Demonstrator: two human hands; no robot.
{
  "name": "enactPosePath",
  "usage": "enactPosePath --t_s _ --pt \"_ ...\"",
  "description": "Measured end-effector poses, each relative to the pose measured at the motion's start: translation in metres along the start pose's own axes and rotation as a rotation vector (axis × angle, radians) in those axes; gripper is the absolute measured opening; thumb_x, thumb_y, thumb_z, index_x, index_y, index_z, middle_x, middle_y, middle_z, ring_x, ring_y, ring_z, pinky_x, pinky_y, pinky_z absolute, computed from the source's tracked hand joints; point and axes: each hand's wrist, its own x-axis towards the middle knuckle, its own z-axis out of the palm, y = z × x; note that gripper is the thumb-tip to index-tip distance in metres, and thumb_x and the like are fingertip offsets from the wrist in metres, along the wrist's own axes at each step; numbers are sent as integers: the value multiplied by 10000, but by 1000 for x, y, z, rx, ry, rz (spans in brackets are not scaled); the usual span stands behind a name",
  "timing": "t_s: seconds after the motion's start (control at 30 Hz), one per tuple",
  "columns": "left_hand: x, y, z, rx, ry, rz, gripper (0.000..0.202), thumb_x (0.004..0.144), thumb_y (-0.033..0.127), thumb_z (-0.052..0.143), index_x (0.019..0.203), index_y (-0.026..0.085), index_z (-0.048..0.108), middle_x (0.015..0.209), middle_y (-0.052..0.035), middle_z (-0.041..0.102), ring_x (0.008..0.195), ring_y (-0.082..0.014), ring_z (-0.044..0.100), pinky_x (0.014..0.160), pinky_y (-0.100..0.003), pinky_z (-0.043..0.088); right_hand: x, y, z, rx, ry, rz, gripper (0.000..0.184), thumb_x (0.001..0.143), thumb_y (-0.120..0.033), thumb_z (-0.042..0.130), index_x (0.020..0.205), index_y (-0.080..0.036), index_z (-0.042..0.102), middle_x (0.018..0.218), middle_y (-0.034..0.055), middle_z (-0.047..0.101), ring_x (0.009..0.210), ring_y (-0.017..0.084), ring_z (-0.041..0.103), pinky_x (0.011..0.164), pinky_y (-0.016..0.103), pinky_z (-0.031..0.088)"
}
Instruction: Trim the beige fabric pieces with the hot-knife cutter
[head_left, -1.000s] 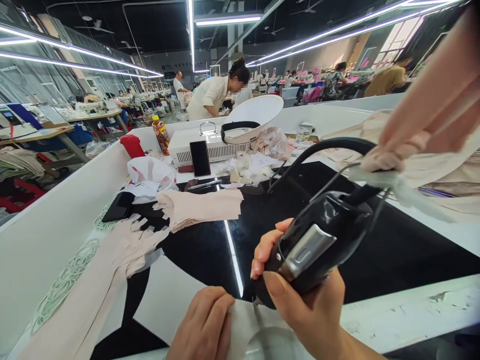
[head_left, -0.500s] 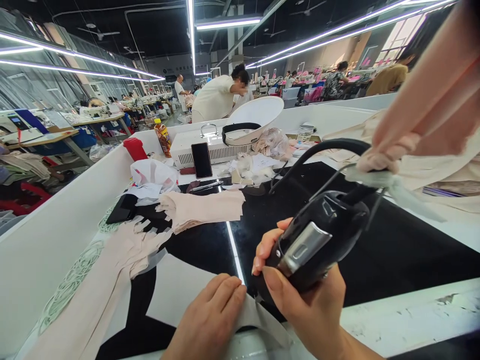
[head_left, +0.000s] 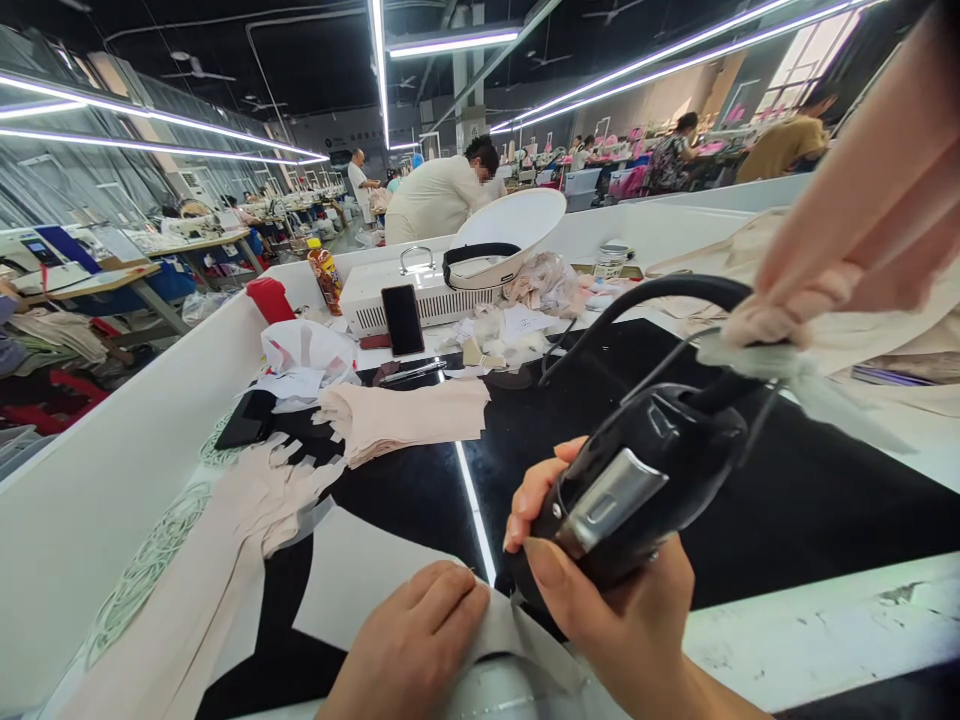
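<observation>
My right hand (head_left: 607, 600) is wrapped around a black hand tool (head_left: 637, 500) with a silver plate on its side and a thick black cord at its upper end. The tool tilts down to the left, its lower end close over a pale sheet of fabric (head_left: 375, 575). On that sheet lies my left hand (head_left: 427, 630), palm down with fingers side by side, just left of the tool. Its thumb is hidden. Peach cloth (head_left: 847, 190) is knotted around the cord with a whitish strip at the upper right.
A pale fabric stack (head_left: 412, 415) lies on the black tabletop (head_left: 570, 430), with long fabric strips (head_left: 187, 580) to the left. Behind are a phone (head_left: 403, 320), a white vented box (head_left: 367, 300), a sun visor (head_left: 517, 230) and a bottle (head_left: 325, 275). Coworkers are beyond the white side walls.
My left hand has shifted slightly down, its fingers more bent. The tool and my right hand have hardly moved. The coworker in white behind the box has bent and turned slightly.
</observation>
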Motion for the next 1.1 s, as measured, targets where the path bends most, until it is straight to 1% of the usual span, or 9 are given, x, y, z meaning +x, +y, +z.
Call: enactPosePath --t_s 0.2,0.3,0.43,0.53,0.67,0.73,0.83,0.97,1.1 --pt "-4 -4 -2 69 -15 86 381 1136 135 305 1230 89 672 1193 -104 725 1120 -186 704 1016 -298 609 0 2 0 -21 -8 -34 424 765 -18 761 1073 -280 632 813 -26 693 631 135 692 587 233 635" --pt "-3 -4 -4 43 -6 82 370 1140 149 319 1209 100 679 1163 -92 735 1105 -184 710 1014 -303 609 0 2 0 -36 -4 -39 420 766 -33 777 1073 -278 628 801 -24 688 615 144 688 569 245 633" --pt "-3 0 -5 44 -32 60 341 1126 132 350 1279 108 654 1172 -90 734 1124 -189 700 1031 -310 595 -1 3 -1 -58 12 -47 371 798 -82 790 1069 -281 635 805 -21 683 614 154 684 564 268 639" --pt "-1 5 -2 71 -21 54 331 1115 122 361 1279 120 649 1137 -83 733 1093 -192 698 1020 -314 591 -1 2 -3 -56 -29 -24 397 807 -60 781 1095 -290 634 831 -18 695 636 155 701 595 278 652" --pt "1 10 3 124 56 58 335 1149 260 362 1184 150 677 1080 -73 724 1014 -203 702 965 -342 599 1 0 -2 -40 -15 -20 424 771 -37 786 1079 -284 631 805 -29 700 604 140 704 591 251 652" --pt "0 12 7 150 74 69 424 1163 366 321 1187 145 682 1075 -78 727 1012 -216 701 953 -357 595 0 0 -2 -35 10 -31 421 768 -37 779 1078 -282 634 794 -37 697 593 131 700 591 236 650" --pt "-6 14 15 205 92 73 559 1159 484 251 1229 139 685 1105 -93 732 1057 -238 698 970 -378 576 -2 2 -6 -46 -49 -19 416 814 -31 767 1112 -289 634 842 -24 708 641 140 718 630 257 664" --pt "-13 18 25 277 122 55 635 1154 521 183 1268 154 688 1155 -100 733 1106 -242 694 984 -376 555 -4 3 -15 -74 -119 -9 405 848 -42 772 1122 -304 629 887 -17 718 689 156 732 651 288 674" --pt "-15 20 26 295 144 58 652 1151 532 174 1281 160 693 1168 -91 737 1122 -236 694 984 -357 548 -2 3 -11 -77 -66 -4 403 832 -75 789 1126 -303 635 860 -25 718 658 147 718 641 272 666"
